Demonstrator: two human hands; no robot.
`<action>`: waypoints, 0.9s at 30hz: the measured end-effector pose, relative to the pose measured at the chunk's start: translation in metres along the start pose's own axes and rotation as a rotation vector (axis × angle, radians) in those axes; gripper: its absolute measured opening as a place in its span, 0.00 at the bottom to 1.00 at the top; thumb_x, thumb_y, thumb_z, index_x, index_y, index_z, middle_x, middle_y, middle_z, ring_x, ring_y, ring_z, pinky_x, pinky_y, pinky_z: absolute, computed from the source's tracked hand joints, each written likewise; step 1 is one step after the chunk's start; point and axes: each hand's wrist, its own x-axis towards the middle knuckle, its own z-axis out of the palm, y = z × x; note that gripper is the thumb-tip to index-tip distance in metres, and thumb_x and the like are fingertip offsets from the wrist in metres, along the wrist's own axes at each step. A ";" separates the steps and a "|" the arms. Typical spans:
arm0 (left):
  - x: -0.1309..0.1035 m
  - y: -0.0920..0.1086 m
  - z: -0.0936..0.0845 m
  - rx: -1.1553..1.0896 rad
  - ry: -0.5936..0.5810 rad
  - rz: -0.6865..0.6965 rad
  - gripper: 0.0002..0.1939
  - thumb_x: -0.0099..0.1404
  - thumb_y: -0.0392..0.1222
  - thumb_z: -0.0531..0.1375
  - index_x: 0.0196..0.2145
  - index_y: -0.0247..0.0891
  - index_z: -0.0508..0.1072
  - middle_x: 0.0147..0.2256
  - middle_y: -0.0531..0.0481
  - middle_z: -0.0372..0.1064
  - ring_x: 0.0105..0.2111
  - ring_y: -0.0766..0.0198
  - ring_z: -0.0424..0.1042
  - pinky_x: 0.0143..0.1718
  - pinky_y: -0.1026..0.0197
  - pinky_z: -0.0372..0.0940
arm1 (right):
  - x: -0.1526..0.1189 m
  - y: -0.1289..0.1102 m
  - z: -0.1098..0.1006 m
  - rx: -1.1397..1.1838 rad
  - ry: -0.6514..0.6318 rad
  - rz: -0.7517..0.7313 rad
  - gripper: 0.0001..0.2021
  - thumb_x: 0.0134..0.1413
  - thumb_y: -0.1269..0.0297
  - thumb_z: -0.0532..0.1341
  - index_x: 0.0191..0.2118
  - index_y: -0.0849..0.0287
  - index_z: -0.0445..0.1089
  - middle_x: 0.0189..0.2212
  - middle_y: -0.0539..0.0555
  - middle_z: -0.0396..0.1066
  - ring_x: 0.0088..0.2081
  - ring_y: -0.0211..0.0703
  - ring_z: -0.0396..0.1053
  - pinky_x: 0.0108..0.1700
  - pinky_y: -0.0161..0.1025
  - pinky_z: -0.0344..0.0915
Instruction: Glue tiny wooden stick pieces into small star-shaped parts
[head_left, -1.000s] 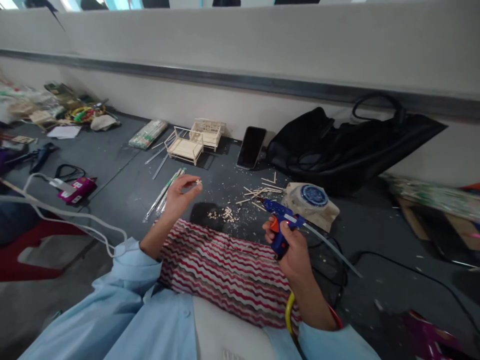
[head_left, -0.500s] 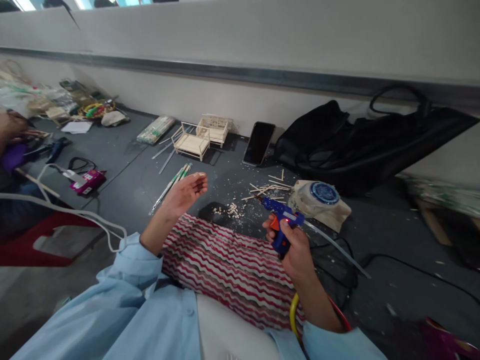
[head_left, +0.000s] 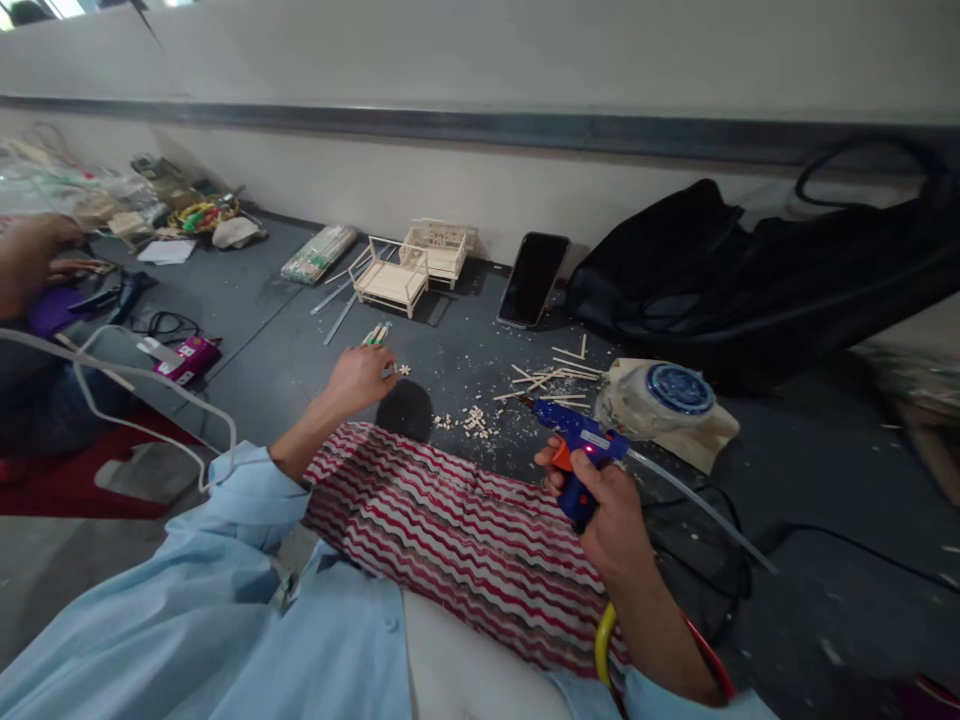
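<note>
My right hand is wrapped round the handle of a blue glue gun with an orange trigger and a lit red light. A clear glue stick runs out of its back, and its nozzle points left toward thin wooden sticks. At the fingertips of my left hand is a tiny flower-shaped wooden piece; the fingers are closed, their grip partly hidden. Small cut wooden bits lie between the hands. Behind them stand two miniature wooden chairs.
A phone leans near the wall beside a black bag. A blue-lidded tub sits at right on a cloth. A striped cloth covers the near edge. Another person's hand and a purple glue gun are at left.
My left hand has moved slightly left and turned its back upward, so the small flower-shaped piece now shows. My right hand still holds the glue gun; the view has shifted a little.
</note>
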 end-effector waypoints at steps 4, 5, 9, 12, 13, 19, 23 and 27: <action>0.003 0.006 0.008 0.085 -0.011 0.029 0.11 0.64 0.39 0.56 0.41 0.37 0.76 0.40 0.40 0.77 0.43 0.51 0.74 0.44 0.54 0.63 | -0.001 -0.001 0.000 -0.012 -0.029 -0.012 0.15 0.46 0.53 0.71 0.37 0.56 0.75 0.29 0.52 0.76 0.24 0.36 0.64 0.26 0.35 0.63; 0.003 0.006 0.010 0.102 -0.002 0.034 0.11 0.64 0.39 0.55 0.41 0.37 0.76 0.41 0.40 0.77 0.44 0.52 0.74 0.45 0.54 0.63 | -0.001 -0.001 0.000 -0.010 -0.028 -0.008 0.15 0.45 0.53 0.71 0.37 0.56 0.75 0.29 0.53 0.77 0.24 0.37 0.65 0.26 0.35 0.63; 0.002 0.008 0.015 0.171 -0.009 0.059 0.12 0.65 0.38 0.55 0.43 0.38 0.76 0.43 0.41 0.76 0.46 0.52 0.73 0.47 0.53 0.62 | -0.001 0.000 -0.002 0.014 -0.013 0.033 0.16 0.43 0.55 0.72 0.37 0.58 0.75 0.29 0.53 0.77 0.24 0.36 0.64 0.25 0.34 0.63; 0.001 0.010 0.013 0.245 -0.059 0.074 0.13 0.65 0.36 0.53 0.42 0.36 0.76 0.41 0.39 0.76 0.46 0.50 0.73 0.46 0.51 0.61 | -0.001 0.000 -0.003 0.036 0.002 0.060 0.16 0.41 0.56 0.74 0.36 0.58 0.76 0.28 0.53 0.77 0.24 0.35 0.64 0.25 0.33 0.63; 0.000 0.010 0.012 0.275 -0.074 0.083 0.13 0.65 0.35 0.53 0.42 0.35 0.76 0.41 0.38 0.76 0.46 0.49 0.73 0.46 0.50 0.60 | -0.001 0.000 -0.003 0.042 0.006 0.064 0.16 0.40 0.56 0.74 0.36 0.58 0.76 0.28 0.53 0.77 0.24 0.35 0.64 0.26 0.33 0.63; 0.001 0.014 0.005 0.357 -0.102 0.157 0.12 0.64 0.33 0.53 0.38 0.35 0.76 0.39 0.37 0.75 0.44 0.48 0.72 0.46 0.49 0.57 | 0.000 0.000 -0.004 0.071 0.015 0.070 0.15 0.40 0.58 0.74 0.36 0.57 0.77 0.29 0.53 0.77 0.24 0.35 0.64 0.25 0.33 0.62; 0.003 0.013 0.006 0.387 -0.120 0.180 0.11 0.63 0.33 0.54 0.38 0.36 0.76 0.39 0.38 0.76 0.43 0.48 0.72 0.46 0.49 0.57 | 0.000 0.001 -0.004 0.067 0.015 0.068 0.14 0.40 0.58 0.74 0.35 0.56 0.77 0.29 0.52 0.77 0.24 0.34 0.64 0.25 0.32 0.61; 0.005 0.012 0.010 0.393 -0.132 0.175 0.12 0.63 0.32 0.53 0.38 0.35 0.76 0.38 0.37 0.76 0.42 0.48 0.73 0.45 0.48 0.57 | -0.001 -0.001 -0.003 0.052 0.018 0.048 0.14 0.41 0.58 0.73 0.35 0.57 0.77 0.29 0.52 0.77 0.24 0.35 0.64 0.25 0.33 0.62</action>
